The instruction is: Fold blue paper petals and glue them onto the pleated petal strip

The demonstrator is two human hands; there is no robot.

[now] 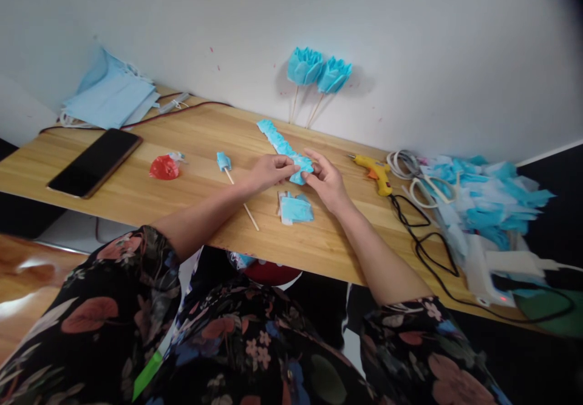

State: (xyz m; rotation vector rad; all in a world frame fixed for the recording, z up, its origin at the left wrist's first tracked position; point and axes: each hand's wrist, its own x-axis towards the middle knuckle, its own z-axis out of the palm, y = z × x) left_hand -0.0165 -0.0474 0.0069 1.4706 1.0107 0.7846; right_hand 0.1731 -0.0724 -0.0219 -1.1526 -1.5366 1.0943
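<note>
Between my hands is a light-blue petal piece (299, 170), pinched at its near end of a row of similar blue petals (276, 138) that runs away toward the wall. My left hand (273, 173) closes thumb and forefinger on its left side. Thumb and fingers of my right hand (325, 180) grip its right side. Just below lies a small stack of blue and white cut pieces (296, 208). Left of it a wooden stick (250, 215) with a blue wrapped tip (223, 161) lies on the table, partly near my left forearm.
Two blue flowers (305, 66) on sticks lean on the wall. A yellow glue gun (376, 173), scissors (432, 192), a heap of blue scraps (496, 195) and a power strip (483, 271) lie right. Phone (95, 162), face masks (112, 95) and red plastic (164, 167) lie left.
</note>
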